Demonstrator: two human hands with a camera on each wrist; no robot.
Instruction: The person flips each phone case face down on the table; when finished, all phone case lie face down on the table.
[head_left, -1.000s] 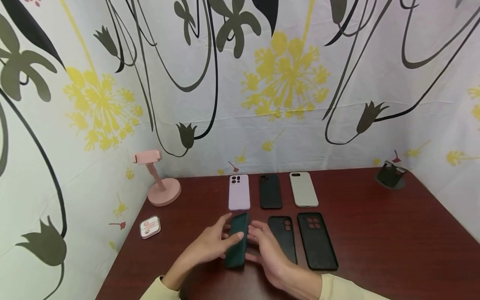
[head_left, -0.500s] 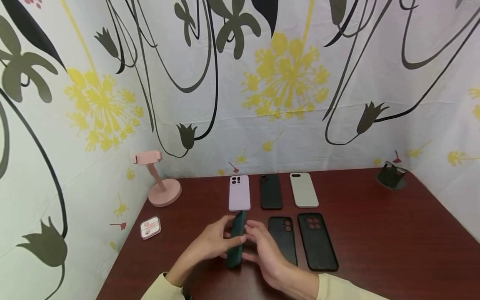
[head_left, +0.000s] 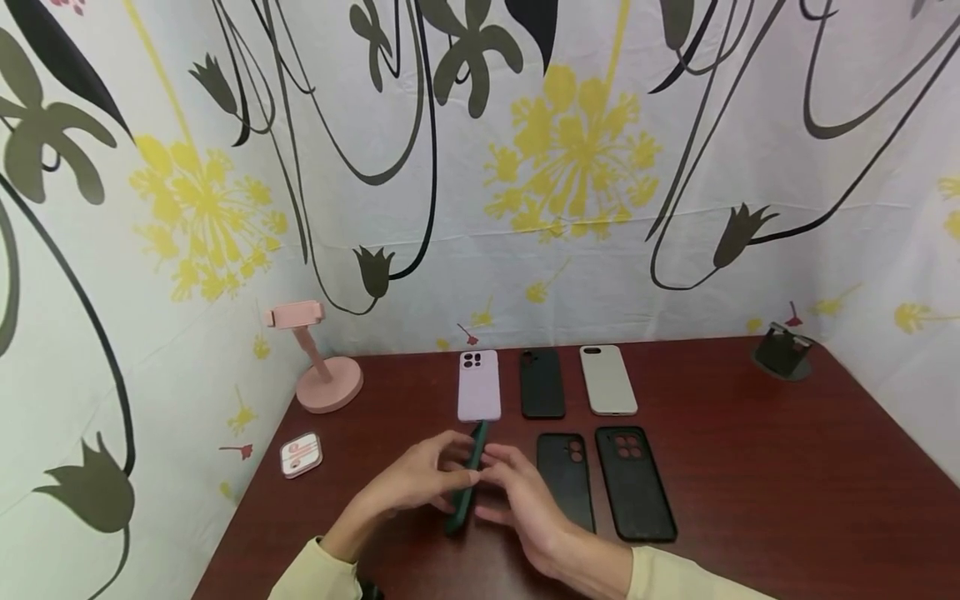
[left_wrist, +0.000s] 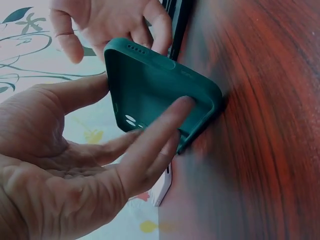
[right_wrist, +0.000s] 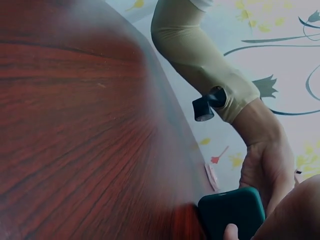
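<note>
A dark green phone case (head_left: 461,505) stands tilted on its edge over the table, between my two hands. My left hand (head_left: 420,477) holds it, the thumb at one edge and fingers reaching across its hollow inner side. In the left wrist view the case (left_wrist: 150,75) shows its raised rim and camera cutouts. My right hand (head_left: 531,507) is on the other side, its fingers loosely bent beside the case. In the right wrist view a fingertip (right_wrist: 231,232) lies against the back of the case (right_wrist: 240,207).
Behind lie a lilac phone case (head_left: 478,385), a black one (head_left: 542,383) and a cream one (head_left: 608,380). Two dark cases (head_left: 564,475) (head_left: 637,487) lie right of my hands. A pink stand (head_left: 328,385), a small square box (head_left: 301,455) and a dark holder (head_left: 782,350) stand around.
The green phone case has turned from showing its broad face to nearly edge-on. My right hand has shifted slightly left, closer to it; the left hand has kept hold.
</note>
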